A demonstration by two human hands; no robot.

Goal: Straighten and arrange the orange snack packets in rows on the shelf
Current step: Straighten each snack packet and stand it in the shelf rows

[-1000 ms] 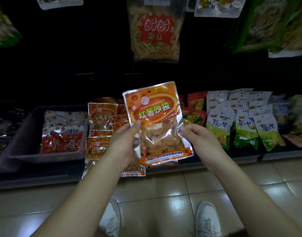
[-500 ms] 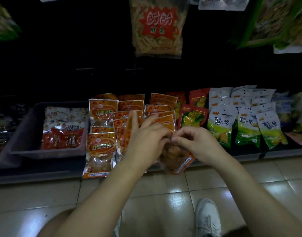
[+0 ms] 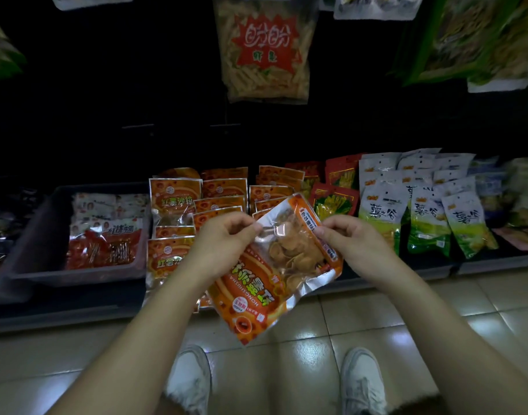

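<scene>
An orange snack packet (image 3: 274, 271) hangs upside down and tilted in front of the low shelf (image 3: 77, 310), its clear window uppermost. My left hand (image 3: 224, 244) pinches its upper left edge and my right hand (image 3: 346, 244) pinches its right edge. Behind my hands, several more orange snack packets (image 3: 176, 199) lie in overlapping rows on the shelf, partly hidden by my left arm.
A grey bin (image 3: 32, 265) of red and white packets stands to the left. Red packets (image 3: 334, 202) and white-green packets (image 3: 421, 217) fill the shelf to the right. A large bag of yellow sticks (image 3: 265, 46) hangs above. My white shoes (image 3: 191, 381) stand on the tiled floor.
The packet was upright a second ago, then was lowered and folded between my hands. It is now spread out upside down, its printed end hanging toward the floor.
</scene>
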